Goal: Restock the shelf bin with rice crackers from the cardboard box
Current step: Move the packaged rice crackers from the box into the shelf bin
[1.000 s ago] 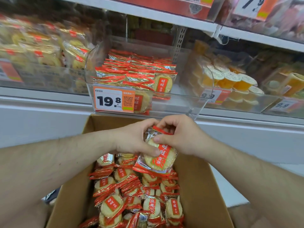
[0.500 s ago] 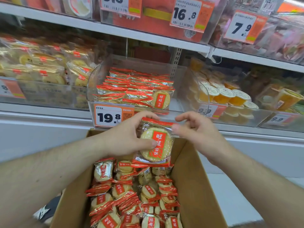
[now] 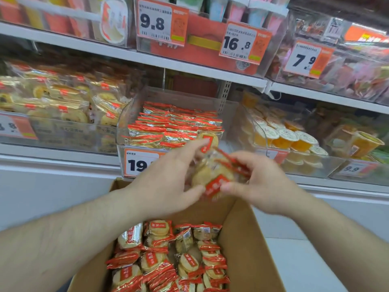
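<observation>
Pinching a crinkly, seemingly round rice cracker packet (image 3: 214,175), left hand (image 3: 168,178) and right hand (image 3: 261,182) fingers clamp its edges

Blurred cracker packet (image 3: 214,175) held tilted before the clear bin (image 3: 134,114); open cardboard box (image 3: 242,239) part-filled below.

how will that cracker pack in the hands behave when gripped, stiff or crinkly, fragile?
The cracker pack is a thin glossy film wrapper, so it probably crinkles and may slip. The round crackers inside look brittle and could crack under squeezing. The left hand and right hand hold it by fingertips, which suggests it is light.
</observation>
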